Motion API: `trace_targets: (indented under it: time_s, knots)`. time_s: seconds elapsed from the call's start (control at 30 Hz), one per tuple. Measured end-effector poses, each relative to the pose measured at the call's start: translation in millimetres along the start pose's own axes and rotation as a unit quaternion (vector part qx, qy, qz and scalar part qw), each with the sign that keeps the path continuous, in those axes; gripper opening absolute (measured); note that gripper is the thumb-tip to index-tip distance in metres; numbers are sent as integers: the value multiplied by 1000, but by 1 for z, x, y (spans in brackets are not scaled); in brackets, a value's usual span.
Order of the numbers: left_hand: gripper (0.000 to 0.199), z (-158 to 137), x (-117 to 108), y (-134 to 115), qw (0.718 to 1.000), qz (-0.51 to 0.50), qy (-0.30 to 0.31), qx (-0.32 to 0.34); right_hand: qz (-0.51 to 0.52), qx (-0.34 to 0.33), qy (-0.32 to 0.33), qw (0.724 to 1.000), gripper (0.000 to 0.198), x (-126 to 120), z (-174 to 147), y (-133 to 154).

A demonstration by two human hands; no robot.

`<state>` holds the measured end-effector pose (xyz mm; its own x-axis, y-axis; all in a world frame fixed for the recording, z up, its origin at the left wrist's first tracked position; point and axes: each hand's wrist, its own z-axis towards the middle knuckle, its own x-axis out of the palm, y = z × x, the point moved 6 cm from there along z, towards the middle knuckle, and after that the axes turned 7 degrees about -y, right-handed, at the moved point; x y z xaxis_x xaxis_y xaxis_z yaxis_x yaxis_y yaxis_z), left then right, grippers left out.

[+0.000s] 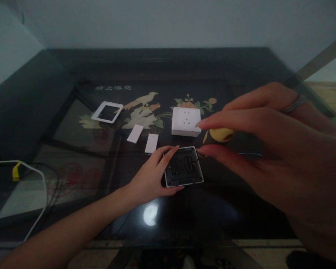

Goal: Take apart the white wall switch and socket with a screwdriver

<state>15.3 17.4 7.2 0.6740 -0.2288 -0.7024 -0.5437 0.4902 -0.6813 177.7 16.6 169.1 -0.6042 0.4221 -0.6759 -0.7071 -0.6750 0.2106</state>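
My left hand (152, 172) grips a square wall switch body (184, 167) with a white rim and black inner side facing up, thumb on the near edge and fingers over the far edge. Close to the camera, my right hand (280, 157) has its thumb and index finger apart, and I see nothing held between them. Past its fingertips sits a white wall socket (186, 121) on a box. A yellow rounded item (221, 135) shows behind the gap between those fingers, partly covered. Left of the switch body lie two white switch rockers, one nearer (151, 143) and one farther (135, 133).
A white square frame (108, 112) lies at the left on the dark glossy table (226, 209), which carries a bird and flower picture. A white cable (43, 183) with a yellow tag (16, 171) runs along the left side. A pale wall stands behind.
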Motion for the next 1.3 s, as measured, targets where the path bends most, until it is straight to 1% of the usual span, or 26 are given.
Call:
trace_targets:
  time_s: [0.07, 0.13, 0.2, 0.23, 0.3, 0.37, 0.4, 0.47, 0.53, 0.57, 0.6, 0.63, 0.7, 0.8, 0.87, 0.9, 0.93, 1.0, 1.03, 1.1, 1.13, 1.2, 1.3]
  knots:
    - [95, 0, 0, 0, 1000, 0, 2, 0, 32, 10, 21, 999, 27, -1, -1, -2]
    - [95, 0, 0, 0, 1000, 1, 5, -1, 72, 18, 60, 995, 37, -3, -3, -3]
    - [94, 0, 0, 0, 1000, 3, 9, -4, 92, 20, 83, 992, 33, -4, -3, -3]
    - [94, 0, 0, 0, 1000, 3, 9, -5, 90, 16, 73, 993, 27, -5, -3, -3]
    - [94, 0, 0, -1, 1000, 4, 6, -3, 59, 9, 29, 998, 20, -7, -1, -1]
    - [94, 0, 0, 0, 1000, 6, 4, -1, 20, 2, -17, 1000, 16, -7, 0, 1]
    - [94, 0, 0, 0, 1000, 5, 3, 1, 11, 5, -23, 1000, 16, -6, 0, 1]
    - [94, 0, 0, 0, 1000, 4, 4, 2, 30, 27, 7, 999, 24, -2, 0, -2]
    - [95, 0, 0, -1, 1000, 4, 7, 2, 65, 57, 64, 994, 37, 1, -2, -6]
    - [95, 0, 0, -1, 1000, 4, 9, 1, 80, 64, 89, 991, 40, 1, -3, -7]
    - [95, 0, 0, -1, 1000, 5, 10, 0, 91, 62, 103, 989, 39, 1, -3, -7]
    - [95, 0, 0, 0, 1000, 6, 11, -1, 93, 56, 103, 989, 35, -1, -3, -6]
    - [95, 0, 0, 0, 1000, 6, 10, -1, 70, 47, 73, 994, 26, -4, -1, -5]
    - [95, 0, 0, -1, 1000, 4, 3, 5, 12, 23, -8, 1000, 18, -6, 2, -1]
    - [95, -1, 0, -1, 1000, 6, -1, 7, 11, 3, -29, 1000, 17, -4, 2, 2]
    - [94, -1, 0, -1, 1000, 6, -2, 7, 25, 2, -23, 999, 19, -3, 2, 2]
    - [95, -1, -1, -2, 1000, 7, -2, 7, 43, 13, -4, 999, 24, -2, 1, 0]
    - [95, -1, -1, -2, 1000, 7, 1, 7, 82, 41, 42, 995, 37, 0, 0, -4]
    - [96, -1, -1, -2, 1000, 7, 2, 7, 97, 55, 69, 991, 40, 0, -2, -5]
    - [95, 0, 0, -1, 1000, 7, 5, 6, 115, 57, 105, 986, 34, 2, -4, -4]
    - [95, 0, 0, -1, 1000, 8, 5, 5, 111, 50, 109, 987, 29, 3, -4, -2]
    - [95, 0, 1, 0, 1000, 11, 3, 4, 80, 27, 77, 993, 22, 3, -4, 1]
    - [96, 0, 1, 1, 1000, 15, -1, 7, 6, 10, -9, 1000, 24, 4, -2, 2]
